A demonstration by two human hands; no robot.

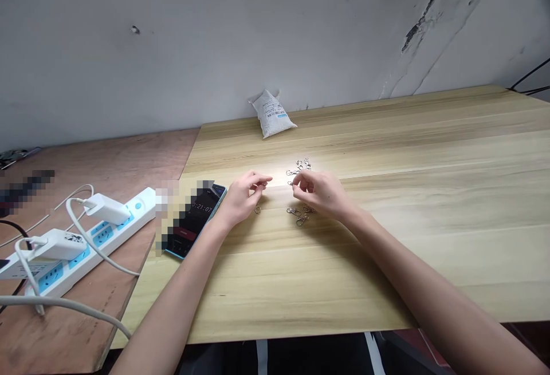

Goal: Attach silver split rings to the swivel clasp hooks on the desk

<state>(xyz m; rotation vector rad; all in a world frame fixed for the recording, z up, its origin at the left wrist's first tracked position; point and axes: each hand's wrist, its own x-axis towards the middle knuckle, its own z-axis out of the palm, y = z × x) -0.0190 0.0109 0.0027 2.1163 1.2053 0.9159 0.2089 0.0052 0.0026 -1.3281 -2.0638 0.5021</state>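
My left hand (246, 196) is closed in a pinch over the wooden table; whatever sits between its fingertips is too small to make out. A small metal ring (258, 210) lies just below that hand. Across a short gap, my right hand (318, 190) pinches a silver lobster clasp (290, 183), with only its ringed end showing past the fingertips. Beyond the right hand lie several more lobster clasps (299, 164). Another small group of clasps (302, 220) rests on the near side, partly under the right hand's shadow.
A phone (195, 220) showing a timer lies left of my left forearm. On the reddish board at far left sits a white power strip (98, 240) with plugged-in chargers and loose cables. A white plastic packet (272, 114) stands by the wall.
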